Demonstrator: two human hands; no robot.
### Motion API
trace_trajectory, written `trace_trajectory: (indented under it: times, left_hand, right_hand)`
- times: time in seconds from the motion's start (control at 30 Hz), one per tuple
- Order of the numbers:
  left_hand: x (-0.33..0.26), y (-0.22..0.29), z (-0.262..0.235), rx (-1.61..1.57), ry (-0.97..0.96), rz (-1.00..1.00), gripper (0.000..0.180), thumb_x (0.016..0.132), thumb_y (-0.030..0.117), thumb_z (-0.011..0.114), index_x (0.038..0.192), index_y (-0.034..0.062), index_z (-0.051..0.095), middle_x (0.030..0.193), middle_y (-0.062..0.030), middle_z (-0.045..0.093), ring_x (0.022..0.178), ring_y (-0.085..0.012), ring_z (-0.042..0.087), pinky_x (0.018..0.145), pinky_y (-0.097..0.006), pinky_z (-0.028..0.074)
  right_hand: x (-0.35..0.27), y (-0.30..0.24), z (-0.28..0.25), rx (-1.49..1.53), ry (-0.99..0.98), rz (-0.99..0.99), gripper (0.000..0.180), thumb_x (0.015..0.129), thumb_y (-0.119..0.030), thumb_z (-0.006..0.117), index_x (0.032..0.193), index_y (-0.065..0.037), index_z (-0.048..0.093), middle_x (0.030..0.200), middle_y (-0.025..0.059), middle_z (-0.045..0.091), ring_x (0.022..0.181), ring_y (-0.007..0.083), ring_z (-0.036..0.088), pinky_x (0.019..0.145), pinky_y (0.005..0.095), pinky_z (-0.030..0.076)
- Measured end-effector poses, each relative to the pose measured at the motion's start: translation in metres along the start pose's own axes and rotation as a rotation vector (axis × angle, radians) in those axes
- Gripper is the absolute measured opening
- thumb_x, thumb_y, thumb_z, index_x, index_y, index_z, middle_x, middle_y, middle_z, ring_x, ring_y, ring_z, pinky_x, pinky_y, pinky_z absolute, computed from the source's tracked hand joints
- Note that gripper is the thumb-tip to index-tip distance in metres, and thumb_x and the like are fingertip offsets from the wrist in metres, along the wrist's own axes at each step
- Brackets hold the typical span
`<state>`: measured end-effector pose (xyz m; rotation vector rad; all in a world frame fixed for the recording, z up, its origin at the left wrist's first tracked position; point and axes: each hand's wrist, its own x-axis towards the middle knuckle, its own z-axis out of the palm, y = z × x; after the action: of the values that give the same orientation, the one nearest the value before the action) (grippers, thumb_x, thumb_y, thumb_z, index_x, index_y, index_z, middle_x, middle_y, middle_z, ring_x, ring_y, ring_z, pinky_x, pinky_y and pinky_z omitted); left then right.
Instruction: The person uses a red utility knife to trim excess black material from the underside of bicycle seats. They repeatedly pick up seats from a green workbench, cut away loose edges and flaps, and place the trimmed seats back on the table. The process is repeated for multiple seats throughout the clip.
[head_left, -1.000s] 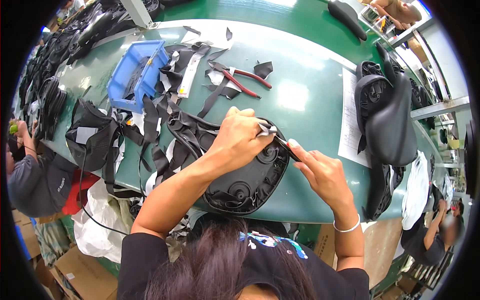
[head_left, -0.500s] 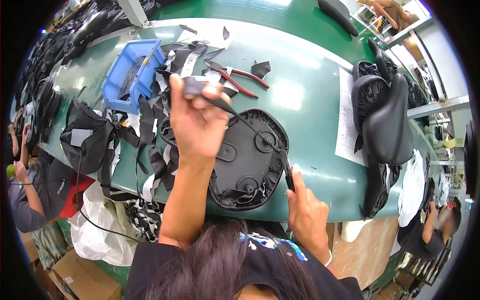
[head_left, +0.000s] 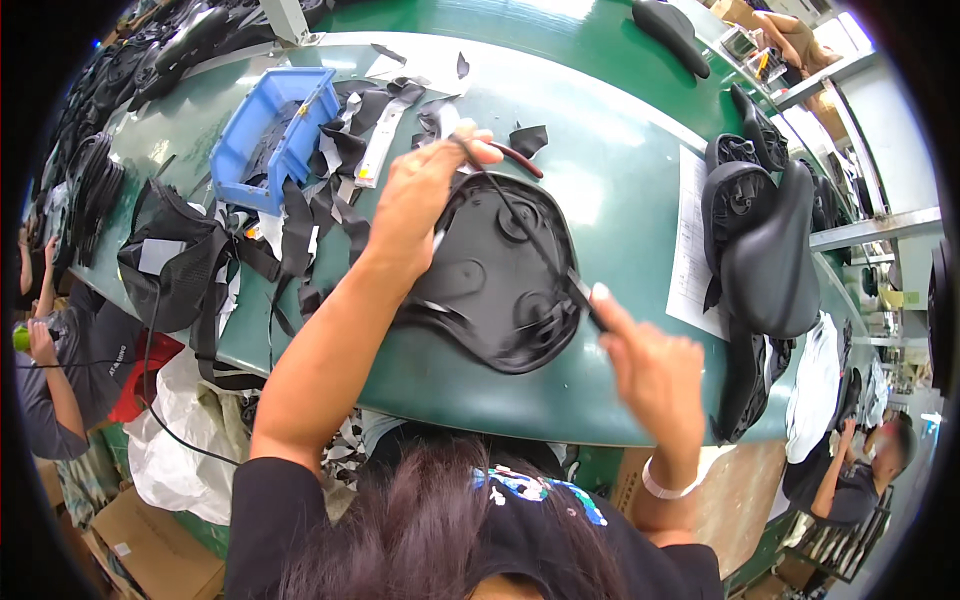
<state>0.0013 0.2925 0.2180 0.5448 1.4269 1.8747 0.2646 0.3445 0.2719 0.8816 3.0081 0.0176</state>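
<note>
Right now I have a thin black strap [head_left: 530,235] stretched tight between my two hands, running slantwise over the black saddle shell [head_left: 490,290] that lies underside up on the green table [head_left: 620,160], close to its near edge. My left hand [head_left: 425,205] is raised over the far end of the shell, fingers curled shut around the upper end of the strap. My right hand [head_left: 650,370] sits past the shell's near right rim, over the table's near edge, pinching the lower end of the strap between thumb and fingers; that hand is blurred, so I can't make out the grip in detail. Between the hands, the shell lies under the line of the strap, nearer my left forearm than my right.

The shell itself is matte black plastic, broad at the near end and narrowing toward the far end, with round raised bosses and moulded ribs showing on its surface. The strap is narrow and dark, pulled straight.

Just beyond my left hand lie red-handled pliers [head_left: 515,158], mostly hidden behind it. Toward the table's far left corner sits a blue plastic bin [head_left: 275,130] with black fabric scraps [head_left: 320,200] spilling around it. Along the right edge, finished black saddles [head_left: 770,250] are stacked beside a white paper sheet [head_left: 690,240].
</note>
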Motion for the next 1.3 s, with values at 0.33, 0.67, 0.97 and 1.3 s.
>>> trace_trajectory:
  times: [0.33, 0.67, 0.97, 1.3]
  left_hand:
    - [-0.065, 0.036, -0.053, -0.452, -0.291, 0.27, 0.047, 0.102, 0.033, 0.027, 0.07, 0.0055, 0.046, 0.051, -0.0004, 0.037, 0.051, -0.0151, 0.044, 0.072, -0.033, 0.043]
    - [-0.012, 0.044, 0.002, 1.041, -0.804, 0.38, 0.018, 0.085, 0.025, 0.06, 0.087, 0.0071, 0.066, 0.081, -0.0106, 0.059, 0.071, -0.022, 0.054, 0.069, -0.034, 0.045]
    - [-0.001, 0.019, 0.051, 0.114, -0.545, -0.034, 0.016, 0.088, 0.018, 0.055, 0.098, 0.0058, 0.058, 0.077, -0.0012, 0.059, 0.073, -0.0141, 0.054, 0.065, -0.027, 0.044]
    - [-0.013, 0.003, 0.052, 1.048, -0.995, 0.754, 0.064, 0.076, 0.018, 0.067, 0.135, 0.0197, 0.042, 0.136, -0.0113, 0.046, 0.107, -0.0317, 0.058, 0.088, -0.041, 0.05]
  right_hand:
    - [0.054, 0.059, -0.025, 0.101, -0.134, -0.388, 0.046, 0.08, -0.016, 0.064, 0.125, -0.028, 0.058, 0.06, 0.0066, 0.05, 0.052, 0.0234, 0.05, 0.049, 0.0364, 0.039]
    - [-0.012, 0.042, -0.027, 0.129, -0.162, -0.131, 0.048, 0.083, -0.018, 0.063, 0.129, -0.019, 0.053, 0.054, 0.0081, 0.049, 0.045, 0.0272, 0.05, 0.043, 0.0388, 0.035]
    - [-0.036, 0.048, -0.009, 0.135, -0.095, -0.088, 0.053, 0.081, -0.018, 0.065, 0.132, -0.021, 0.05, 0.055, 0.0072, 0.052, 0.046, 0.0268, 0.05, 0.044, 0.0388, 0.036]
    - [-0.019, 0.052, -0.025, 0.192, -0.17, -0.119, 0.049, 0.08, -0.012, 0.062, 0.128, -0.015, 0.055, 0.069, 0.01, 0.062, 0.052, 0.0275, 0.055, 0.048, 0.0353, 0.039]
